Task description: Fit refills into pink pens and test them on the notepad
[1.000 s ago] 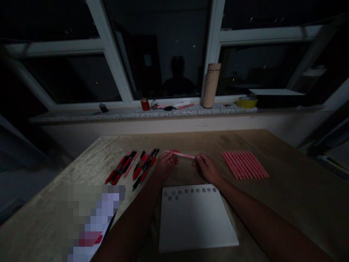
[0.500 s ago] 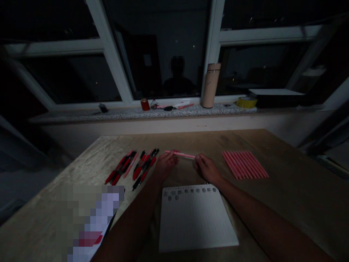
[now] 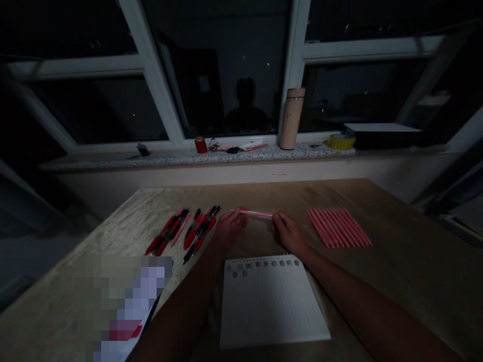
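Observation:
A slim pink pen (image 3: 256, 214) is held level above the table between my two hands. My left hand (image 3: 229, 227) is closed on its left end, thumb and fingers pinching it. At the other end, the fingertips of my right hand (image 3: 289, 230) are pinched on the pen's tip. Just below my hands lies an open spiral notepad (image 3: 273, 306) with ruled paper and a row of small dark drawn marks along its top. To the right, several pink pens (image 3: 338, 228) form a neat row. On the left, two groups of red, black and pink pens (image 3: 168, 231) lie slanted.
A pixelated white and purple item (image 3: 132, 301) lies at the table's lower left. On the speckled windowsill (image 3: 169, 160) stand a tan flask (image 3: 293, 119), a red tin (image 3: 200, 145) and a yellow tape roll (image 3: 341, 142). Dark windows rise behind.
My right hand has shifted slightly to the right along with its end of the pen. My left hand has barely moved, and the pens on the table are unchanged.

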`<control>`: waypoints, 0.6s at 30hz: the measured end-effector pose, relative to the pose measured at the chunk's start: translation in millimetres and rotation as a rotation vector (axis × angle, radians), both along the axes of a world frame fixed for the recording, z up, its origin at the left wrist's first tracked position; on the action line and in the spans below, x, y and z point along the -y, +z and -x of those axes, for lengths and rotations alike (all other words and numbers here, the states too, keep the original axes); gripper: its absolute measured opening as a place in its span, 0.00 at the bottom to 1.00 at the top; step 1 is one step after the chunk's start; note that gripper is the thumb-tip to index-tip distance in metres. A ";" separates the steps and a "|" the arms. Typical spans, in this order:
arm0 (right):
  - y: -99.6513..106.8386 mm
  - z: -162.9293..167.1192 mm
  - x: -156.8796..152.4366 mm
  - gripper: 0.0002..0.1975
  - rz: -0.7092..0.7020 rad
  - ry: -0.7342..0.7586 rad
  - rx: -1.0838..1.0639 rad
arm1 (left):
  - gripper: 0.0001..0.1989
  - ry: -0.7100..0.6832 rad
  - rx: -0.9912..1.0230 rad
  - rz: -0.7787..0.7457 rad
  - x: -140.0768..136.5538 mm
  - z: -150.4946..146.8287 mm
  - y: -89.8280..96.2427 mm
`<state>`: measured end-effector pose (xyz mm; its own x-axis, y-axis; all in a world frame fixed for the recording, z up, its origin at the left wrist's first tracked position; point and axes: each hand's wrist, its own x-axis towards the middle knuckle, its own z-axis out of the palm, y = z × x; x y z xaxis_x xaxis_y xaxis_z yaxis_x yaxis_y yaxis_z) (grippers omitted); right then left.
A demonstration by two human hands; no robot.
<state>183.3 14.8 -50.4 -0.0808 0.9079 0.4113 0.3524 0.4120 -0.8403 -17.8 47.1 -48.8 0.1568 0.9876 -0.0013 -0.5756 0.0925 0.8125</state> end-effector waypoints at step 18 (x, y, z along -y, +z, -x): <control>-5.1 -0.5 -3.6 0.14 -0.008 -0.016 -0.094 | 0.10 0.081 0.006 -0.018 -4.3 1.0 -6.2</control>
